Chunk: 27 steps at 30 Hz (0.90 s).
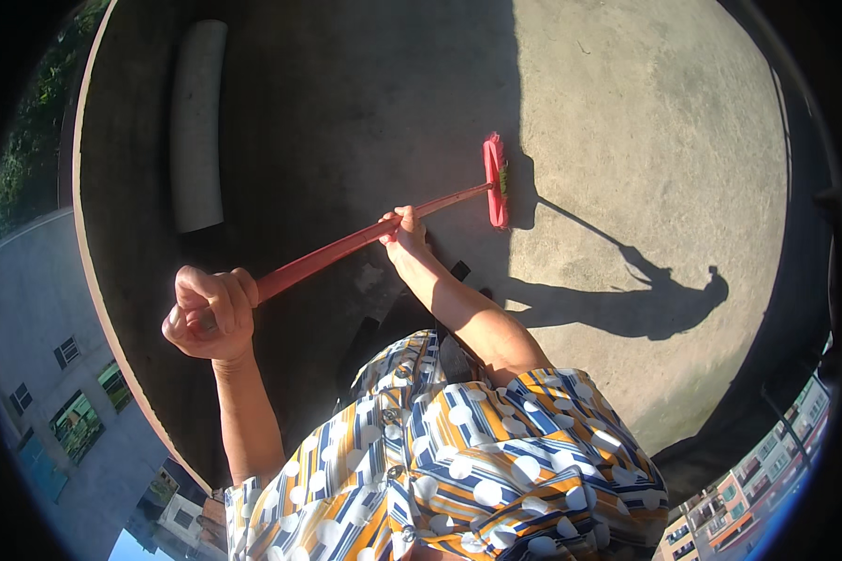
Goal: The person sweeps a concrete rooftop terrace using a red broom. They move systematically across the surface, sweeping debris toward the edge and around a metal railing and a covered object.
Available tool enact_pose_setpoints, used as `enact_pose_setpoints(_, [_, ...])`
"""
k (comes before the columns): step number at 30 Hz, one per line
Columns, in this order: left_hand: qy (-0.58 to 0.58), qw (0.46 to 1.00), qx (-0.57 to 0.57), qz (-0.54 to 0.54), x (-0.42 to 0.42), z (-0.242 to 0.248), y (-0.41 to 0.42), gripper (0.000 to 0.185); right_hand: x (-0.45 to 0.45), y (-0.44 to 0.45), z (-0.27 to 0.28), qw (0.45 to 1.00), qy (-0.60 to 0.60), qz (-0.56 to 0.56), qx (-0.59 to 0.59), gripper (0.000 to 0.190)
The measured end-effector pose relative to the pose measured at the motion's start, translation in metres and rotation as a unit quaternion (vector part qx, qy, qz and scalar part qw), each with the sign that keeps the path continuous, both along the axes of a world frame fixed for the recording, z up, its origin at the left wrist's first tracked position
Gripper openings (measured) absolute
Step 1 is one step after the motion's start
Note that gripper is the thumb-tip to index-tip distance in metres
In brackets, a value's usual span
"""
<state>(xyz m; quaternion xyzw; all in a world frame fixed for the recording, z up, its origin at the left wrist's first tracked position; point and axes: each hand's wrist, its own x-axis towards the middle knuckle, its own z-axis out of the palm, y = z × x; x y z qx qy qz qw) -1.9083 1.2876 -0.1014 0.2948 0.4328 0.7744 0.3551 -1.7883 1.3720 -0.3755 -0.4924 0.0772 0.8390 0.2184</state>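
Observation:
A red push broom (323,254) slants across the picture, from the lower left to its head near the middle. Around the top end of the handle is my left hand (214,312), fingers curled. Farther down, my right hand (408,235) grips the same handle. The broom head (495,181) has red and some green bristles and lies by the line between shade and sunlight; whether the bristles touch the floor I cannot tell.
Concrete floor (638,140) spreads ahead, shaded on the left and sunlit on the right, where my shadow falls. A long pale slab or pipe (198,126) lies at the left. A low wall edge (78,161) curves around the left side, with buildings beyond.

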Motion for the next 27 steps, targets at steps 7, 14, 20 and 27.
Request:
enact_pose_setpoints(7, [-0.046, 0.997, 0.044, 0.047, -0.002, -0.012, 0.013, 0.060, -0.011, 0.032, -0.012, 0.999, -0.016, 0.035, -0.010, 0.011])
enact_pose_setpoints(14, [0.050, 0.986, -0.106, 0.117, 0.026, -0.009, 0.011, 0.052, -0.010, 0.036, -0.017, 0.998, -0.003, 0.050, -0.040, 0.011])
enact_pose_setpoints(20, [0.204, 0.967, -0.140, 0.062, 0.045, 0.044, 0.011, 0.018, -0.025, 0.004, 0.020, 0.983, 0.143, 0.106, -0.049, 0.014])
enact_pose_setpoints(27, [0.471, 0.868, -0.140, -0.072, 0.099, 0.047, 0.086, 0.028, -0.044, 0.027, 0.036, 0.975, 0.157, 0.104, -0.120, 0.020])
